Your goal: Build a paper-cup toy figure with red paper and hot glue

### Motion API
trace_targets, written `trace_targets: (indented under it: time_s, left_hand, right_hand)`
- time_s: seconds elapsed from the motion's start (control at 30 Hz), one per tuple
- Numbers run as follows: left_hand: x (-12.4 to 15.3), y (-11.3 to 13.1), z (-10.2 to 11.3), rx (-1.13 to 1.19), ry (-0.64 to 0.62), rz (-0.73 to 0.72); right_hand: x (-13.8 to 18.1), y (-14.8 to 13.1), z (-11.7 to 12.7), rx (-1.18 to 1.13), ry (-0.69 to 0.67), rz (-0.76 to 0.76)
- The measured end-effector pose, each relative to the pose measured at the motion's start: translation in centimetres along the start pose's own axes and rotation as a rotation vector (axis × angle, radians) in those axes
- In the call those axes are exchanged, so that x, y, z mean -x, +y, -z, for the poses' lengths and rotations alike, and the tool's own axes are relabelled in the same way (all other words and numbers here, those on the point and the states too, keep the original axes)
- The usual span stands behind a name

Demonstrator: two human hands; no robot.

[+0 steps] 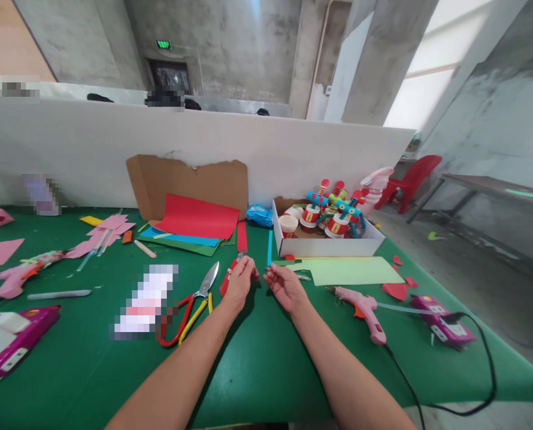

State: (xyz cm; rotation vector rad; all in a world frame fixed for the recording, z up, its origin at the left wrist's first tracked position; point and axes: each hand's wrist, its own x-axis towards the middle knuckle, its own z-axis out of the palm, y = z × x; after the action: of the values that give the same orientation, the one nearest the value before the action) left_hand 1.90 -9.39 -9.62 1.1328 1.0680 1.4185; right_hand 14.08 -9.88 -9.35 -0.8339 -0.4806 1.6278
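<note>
My left hand (239,279) is closed around a small red paper piece (225,285), just above the green table (257,358). A few centimetres to its right, my right hand (285,285) has its fingers curled in a pinch, and what they hold is too small to make out. A red paper strip (242,236) and a thin blue strip (270,246) lie just beyond the hands. Red-and-yellow-handled shears (194,304) rest left of my left hand.
A pink glue gun (363,307) with a black cord lies to the right, by a light green sheet (347,270) and red scraps. A white box (329,245) holds paper-cup figures. Coloured sheets (194,224) lean on cardboard. Pink paper shapes and magenta devices sit left.
</note>
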Motion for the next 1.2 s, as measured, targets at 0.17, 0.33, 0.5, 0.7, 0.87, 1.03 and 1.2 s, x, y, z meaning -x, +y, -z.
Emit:
trace_targets:
  time_s: [0.17,0.33,0.5,0.7,0.87,1.03,1.2]
  left_hand:
    - [0.1,0.1,0.0,-0.028,0.002,-0.012]
    - [0.2,0.5,-0.1,0.108,-0.028,0.011]
    - [0.5,1.1,-0.3,0.175,-0.078,0.016]
    - [0.3,1.0,-0.1,0.161,-0.078,0.021]
    - [0.0,0.5,0.0,0.152,-0.028,0.062]
    - [0.0,0.5,0.2,-0.107,0.009,0.004]
    - [0.1,0.5,0.6,-0.59,0.029,-0.121]
  right_hand:
    - [-0.2,-0.5,0.3,-0.086,0.008,-0.042]
    - [-0.1,-0.7,0.2,-0.115,0.038,-0.053]
    - [-0.1,-0.8,0.1,-0.087,0.028,-0.05]
    - [-0.1,-0.6,0.1,-0.089,0.01,-0.044]
    - [-0.2,-0.5,0.3,-0.123,-0.028,-0.043]
    - [-0.2,-0.5,0.3,-0.12,-0.046,-0.035]
    - [-0.1,-0.6,0.0,-0.114,-0.036,-0.023]
